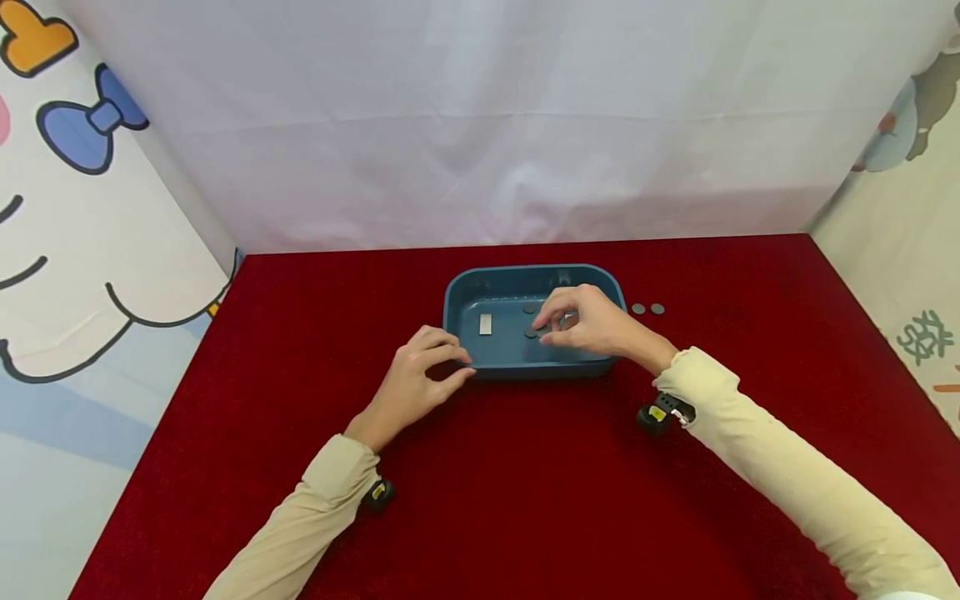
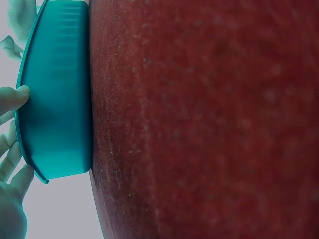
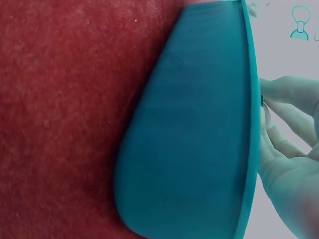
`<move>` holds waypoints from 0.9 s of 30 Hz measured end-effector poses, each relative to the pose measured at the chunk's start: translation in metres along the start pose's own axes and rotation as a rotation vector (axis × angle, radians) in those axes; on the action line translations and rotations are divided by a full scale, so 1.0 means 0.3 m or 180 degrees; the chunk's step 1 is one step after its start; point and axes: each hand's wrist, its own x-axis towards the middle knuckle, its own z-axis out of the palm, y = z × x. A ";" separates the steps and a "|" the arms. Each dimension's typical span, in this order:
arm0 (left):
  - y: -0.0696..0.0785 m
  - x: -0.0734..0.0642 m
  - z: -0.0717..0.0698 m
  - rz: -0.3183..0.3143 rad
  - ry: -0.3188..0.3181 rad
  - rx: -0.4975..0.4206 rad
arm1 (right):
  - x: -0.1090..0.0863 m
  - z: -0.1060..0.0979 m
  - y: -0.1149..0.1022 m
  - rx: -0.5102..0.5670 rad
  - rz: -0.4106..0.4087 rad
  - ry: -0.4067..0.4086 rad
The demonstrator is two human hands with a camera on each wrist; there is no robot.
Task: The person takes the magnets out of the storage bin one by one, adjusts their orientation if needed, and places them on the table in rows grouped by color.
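Resting on red cloth (image 1: pixel 480 500), blue tray (image 1: pixel 540 372), white curtain (image 1: pixel 450 125) behind

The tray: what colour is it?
Muted blue; the tray shows best in the head view.

Room above tub (image 1: pixel 525 372) at left; right hand (image 1: pixel 588 321) obstructing right

The right hand (image 1: pixel 587 321) blocks my view of the blue tray (image 1: pixel 525 372) toward three o'clock; the dark sliver (image 3: pixel 262 101) at its fingertips (what it is, I can't say) is mostly hidden. The left sleeve (image 1: pixel 300 518) and right sleeve (image 1: pixel 795 475) run out of sight at seven and five. Two gray discs (image 1: pixel 657 308) at three are too small to read.
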 end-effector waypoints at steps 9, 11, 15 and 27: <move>-0.002 -0.002 -0.002 0.0001 -0.0003 -0.0011 | -0.022 -0.036 -0.006 0.0049 0.0003 0.0081; -0.002 -0.003 -0.001 -0.0003 -0.0009 -0.0009 | -0.029 -0.044 -0.004 0.0046 0.0000 0.0101; -0.004 -0.007 0.001 -0.0013 -0.0013 -0.0002 | -0.044 -0.061 0.002 0.0039 0.0002 0.0160; -0.011 -0.006 0.005 0.0054 0.0022 -0.0011 | -0.079 -0.111 -0.002 -0.0065 0.0205 0.0203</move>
